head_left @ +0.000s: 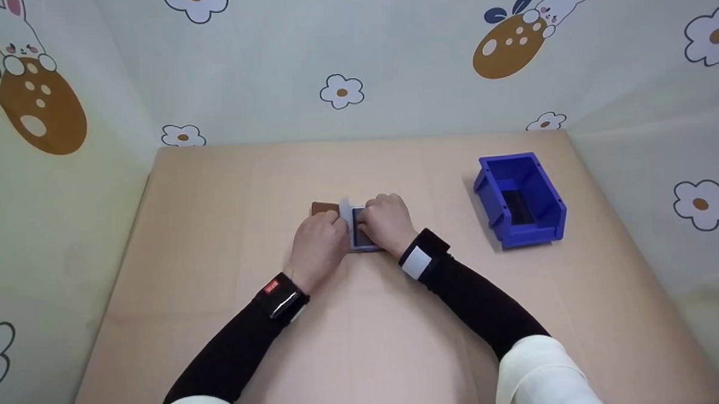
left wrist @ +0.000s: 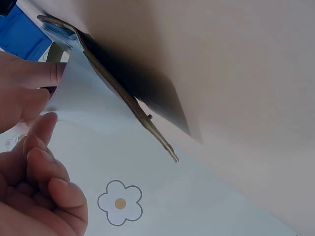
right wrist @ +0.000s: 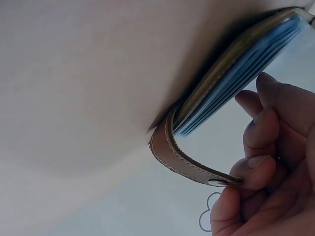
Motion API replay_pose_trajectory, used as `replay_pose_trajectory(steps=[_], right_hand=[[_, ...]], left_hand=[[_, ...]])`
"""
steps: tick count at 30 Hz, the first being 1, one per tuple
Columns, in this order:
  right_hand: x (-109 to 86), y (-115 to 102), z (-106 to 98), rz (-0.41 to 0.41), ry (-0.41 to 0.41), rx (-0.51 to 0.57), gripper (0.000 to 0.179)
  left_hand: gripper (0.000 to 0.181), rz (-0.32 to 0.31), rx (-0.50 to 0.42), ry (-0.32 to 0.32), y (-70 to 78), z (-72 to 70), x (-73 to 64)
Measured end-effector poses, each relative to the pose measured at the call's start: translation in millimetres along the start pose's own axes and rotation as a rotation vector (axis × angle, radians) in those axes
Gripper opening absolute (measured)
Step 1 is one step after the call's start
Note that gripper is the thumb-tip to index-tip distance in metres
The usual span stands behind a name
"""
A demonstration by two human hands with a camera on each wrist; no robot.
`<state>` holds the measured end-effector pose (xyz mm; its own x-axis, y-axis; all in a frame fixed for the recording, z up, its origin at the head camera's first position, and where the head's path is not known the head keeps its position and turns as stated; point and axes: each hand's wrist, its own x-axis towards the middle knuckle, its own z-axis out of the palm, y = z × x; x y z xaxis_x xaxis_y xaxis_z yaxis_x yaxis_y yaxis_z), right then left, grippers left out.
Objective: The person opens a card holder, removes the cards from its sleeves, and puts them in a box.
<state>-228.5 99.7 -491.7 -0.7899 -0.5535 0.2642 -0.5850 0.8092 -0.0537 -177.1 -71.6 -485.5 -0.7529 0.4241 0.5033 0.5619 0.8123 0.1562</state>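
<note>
A brown leather card holder (head_left: 325,207) with clear plastic sleeves lies opened out on the table between the hands. My left hand (head_left: 320,244) grips its left side beside a raised clear sleeve (head_left: 344,209), which stands up as a pale sheet (left wrist: 93,93) in the left wrist view. Over the right half, the curled fingers of my right hand (head_left: 389,222) are at the dark, stacked sleeves (right wrist: 241,69). The strap (right wrist: 179,160) with a snap bends out from the holder, its end against a right finger. Both hands partly hide the holder.
A blue plastic bin (head_left: 519,199) stands at the right of the table, with a dark flat patch on its floor. The tan tabletop (head_left: 216,201) meets walls of printed cloth (head_left: 259,74) at the back and both sides.
</note>
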Motion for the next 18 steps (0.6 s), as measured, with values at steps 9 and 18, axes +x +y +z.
replay_pose_trajectory(steps=[9,18], right_hand=[[0.8,1.1,0.9,-0.021,-0.005,-0.017,0.008],[-0.2,1.6,1.0,-0.034,0.012,-0.013,0.01]], left_hand=[[0.011,-0.119,-0.043,0.015,-5.1,-8.2,-3.1],[0.012,-0.297,-0.011,-0.129,-11.4,-9.1,-7.6]])
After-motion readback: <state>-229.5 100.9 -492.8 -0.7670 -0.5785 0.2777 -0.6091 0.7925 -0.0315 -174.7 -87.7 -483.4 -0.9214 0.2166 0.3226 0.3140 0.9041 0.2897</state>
